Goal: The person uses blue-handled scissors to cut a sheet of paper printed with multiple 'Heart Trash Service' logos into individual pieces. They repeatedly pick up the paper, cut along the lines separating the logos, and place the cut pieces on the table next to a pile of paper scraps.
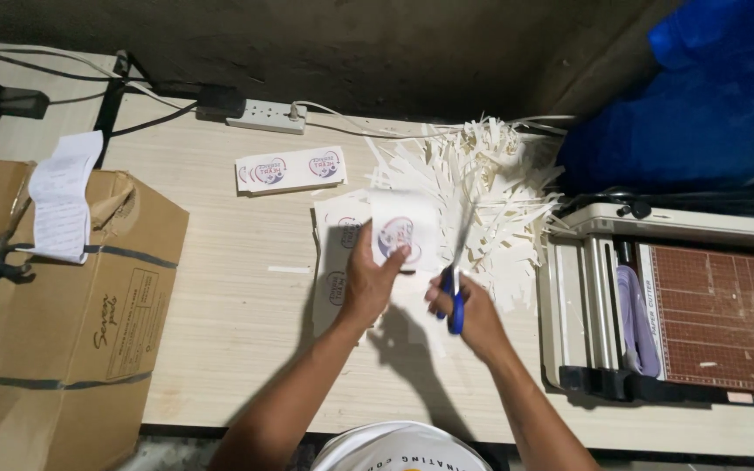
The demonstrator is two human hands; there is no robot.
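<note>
White printed sticker sheet (403, 228) in left hand (370, 281) grip, scissors (455, 283) in right hand (473, 314)

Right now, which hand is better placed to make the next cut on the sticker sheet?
The right hand. It already grips the blue-handled scissors, blades at the sheet's edge. The left hand holds the sticker sheet up, so it probably just steadies it.

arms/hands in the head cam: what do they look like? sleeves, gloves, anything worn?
Both forearms are bare from the bottom edge of the frame to the wrists: no sleeves in view. The left hand and right hand are bare too, with no gloves. No watch, bracelet or ring is visible, though the picture is too soft to rule out a thin ring. Neither arm shows any markings.
</note>
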